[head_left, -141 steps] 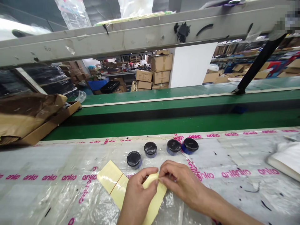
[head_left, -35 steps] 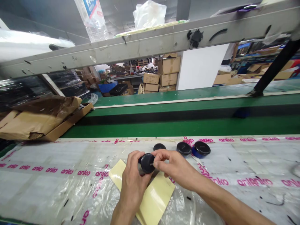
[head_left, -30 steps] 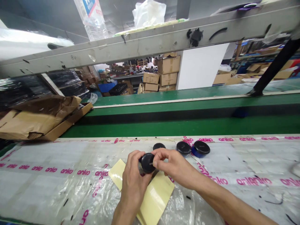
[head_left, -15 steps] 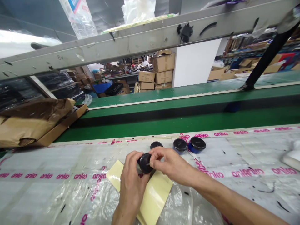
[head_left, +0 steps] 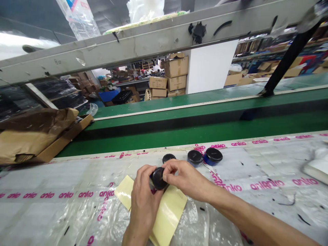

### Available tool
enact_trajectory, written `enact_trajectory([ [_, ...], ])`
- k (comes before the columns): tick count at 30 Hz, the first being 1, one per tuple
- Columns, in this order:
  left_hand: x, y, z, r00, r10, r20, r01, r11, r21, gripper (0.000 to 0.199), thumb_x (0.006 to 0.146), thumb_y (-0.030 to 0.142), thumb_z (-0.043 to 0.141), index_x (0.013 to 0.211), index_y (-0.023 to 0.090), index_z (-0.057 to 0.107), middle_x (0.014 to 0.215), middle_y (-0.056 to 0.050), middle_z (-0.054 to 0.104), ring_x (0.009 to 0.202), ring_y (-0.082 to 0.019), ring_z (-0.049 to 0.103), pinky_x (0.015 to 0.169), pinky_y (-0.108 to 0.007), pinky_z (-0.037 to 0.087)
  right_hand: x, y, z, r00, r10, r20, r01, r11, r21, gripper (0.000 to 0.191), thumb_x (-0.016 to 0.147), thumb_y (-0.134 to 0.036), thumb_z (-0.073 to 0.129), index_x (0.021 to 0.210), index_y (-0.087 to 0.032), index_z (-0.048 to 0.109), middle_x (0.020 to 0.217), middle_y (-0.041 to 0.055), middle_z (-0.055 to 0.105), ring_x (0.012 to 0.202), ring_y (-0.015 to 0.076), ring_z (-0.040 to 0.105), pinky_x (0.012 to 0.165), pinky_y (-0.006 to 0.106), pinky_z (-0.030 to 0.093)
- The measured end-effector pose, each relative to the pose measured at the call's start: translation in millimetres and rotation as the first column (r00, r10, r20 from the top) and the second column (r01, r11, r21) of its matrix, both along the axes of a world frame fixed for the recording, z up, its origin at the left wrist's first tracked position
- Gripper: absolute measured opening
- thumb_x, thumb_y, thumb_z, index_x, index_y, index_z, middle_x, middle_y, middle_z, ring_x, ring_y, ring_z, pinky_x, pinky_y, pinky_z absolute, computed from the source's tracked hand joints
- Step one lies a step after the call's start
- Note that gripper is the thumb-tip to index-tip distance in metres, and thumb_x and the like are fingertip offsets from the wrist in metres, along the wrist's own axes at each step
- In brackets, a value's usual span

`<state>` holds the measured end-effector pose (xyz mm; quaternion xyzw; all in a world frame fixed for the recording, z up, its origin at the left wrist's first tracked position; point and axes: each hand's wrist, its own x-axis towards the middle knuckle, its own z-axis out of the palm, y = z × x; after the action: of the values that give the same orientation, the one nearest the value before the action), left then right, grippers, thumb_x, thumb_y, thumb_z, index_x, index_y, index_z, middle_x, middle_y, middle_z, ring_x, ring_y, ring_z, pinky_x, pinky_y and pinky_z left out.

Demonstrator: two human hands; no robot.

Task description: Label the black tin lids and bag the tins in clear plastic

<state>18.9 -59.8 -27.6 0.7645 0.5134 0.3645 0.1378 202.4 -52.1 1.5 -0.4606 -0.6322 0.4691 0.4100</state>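
A round black-topped container (head_left: 159,178) is gripped by my left hand (head_left: 143,198), whose fingers and thumb wrap round its left and lower side. My right hand (head_left: 181,177) is closed in a pinch at the right edge of its top; whatever small thing the fingertips hold cannot be made out. Beneath both hands lies a pale yellow sheet (head_left: 170,215). Another black-topped container (head_left: 168,158) stands just behind my right fingers, partly hidden. To the right, a black-lidded blue container (head_left: 195,157) and a second one (head_left: 213,156) stand close together.
Plastic film printed in pink (head_left: 64,212) covers the worktop. Behind it runs a green belt (head_left: 153,136). An open cardboard box with brown paper (head_left: 46,136) sits at the left. A grey metal beam (head_left: 143,41) crosses above, and a white object (head_left: 317,167) lies at the right edge.
The view has shifted slightly, so the background sits a little further left and higher. Both hands stay at the same container with nearly the same grip.
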Motion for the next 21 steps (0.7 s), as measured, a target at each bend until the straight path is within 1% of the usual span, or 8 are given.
enact_trajectory([
  [10,0.4,-0.8,-2.1,1.0,0.01,-0.024,-0.01,1.0,0.014,0.046,0.087,0.022,0.07,0.126,0.031,0.047,0.129,-0.006,0.053,0.119,-0.026,0.056,0.093,-0.04,0.049,-0.3,-1.1,0.9,0.999,-0.022,0.031,0.021,1.0,0.019,0.016,0.079,-0.007,0.058,0.071,-0.018,0.065,0.097,0.0015,0.07,0.091,0.0186,0.063,0.08,0.027,0.043],
  [16,1.0,-0.9,-1.8,1.0,0.009,-0.008,-0.009,1.0,-0.011,0.046,0.087,0.021,0.069,0.126,0.032,0.047,0.129,-0.005,0.053,0.119,-0.026,0.056,0.094,-0.04,0.049,-0.5,-1.2,-0.1,1.0,-0.019,0.016,0.019,1.0,0.014,0.015,0.079,-0.007,0.059,0.071,-0.018,0.065,0.094,0.0016,0.07,0.09,0.0188,0.063,0.078,0.027,0.043],
  [21,1.7,-1.6,-1.3,1.0,0.007,-0.004,-0.007,1.0,-0.003,0.047,0.086,0.02,0.07,0.125,0.032,0.048,0.129,-0.004,0.054,0.119,-0.026,0.056,0.094,-0.04,0.049,0.2,-1.0,-0.1,0.999,-0.015,0.03,0.014,1.0,0.022,0.014,0.08,-0.008,0.059,0.071,-0.018,0.065,0.095,0.0015,0.07,0.088,0.0182,0.063,0.078,0.027,0.043],
])
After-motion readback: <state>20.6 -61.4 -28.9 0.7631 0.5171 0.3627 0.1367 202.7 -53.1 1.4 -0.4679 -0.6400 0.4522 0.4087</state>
